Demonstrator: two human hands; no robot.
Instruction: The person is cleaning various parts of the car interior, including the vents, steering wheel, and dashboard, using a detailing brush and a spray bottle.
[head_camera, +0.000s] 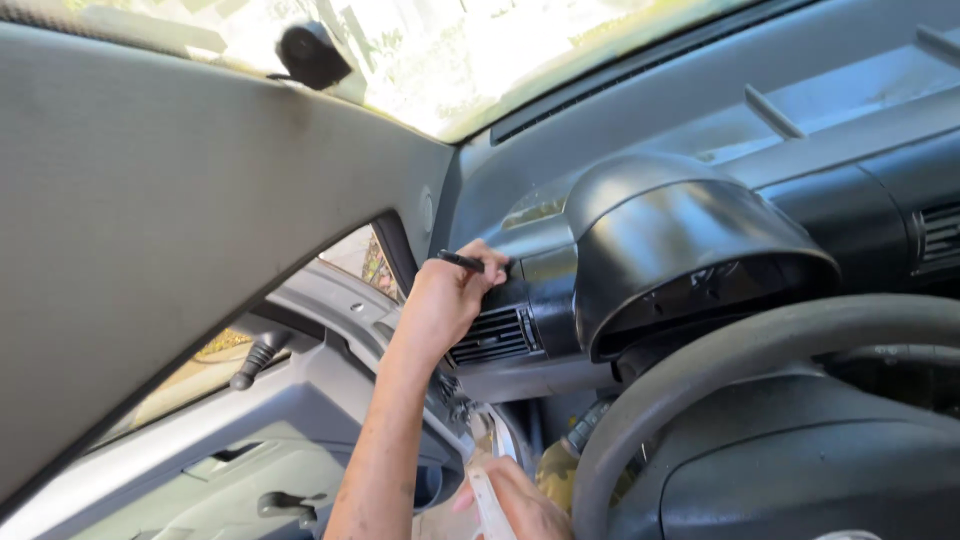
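Left hand (452, 290) closed on a thin black tool (462, 261), seemingly touching the dashboard (540, 265).

— What fills the right side?

— A dark steering wheel (790, 400), and above it the rounded black instrument hood (690, 240) on the grey dashboard (700, 110).

— And to the left?

— A wide grey pillar trim (170, 220), with the bright windscreen (450, 50) above it. A black mount (312, 55) sits on the glass. Lower down is the grey door panel (250, 440) with its window crank (255, 360).
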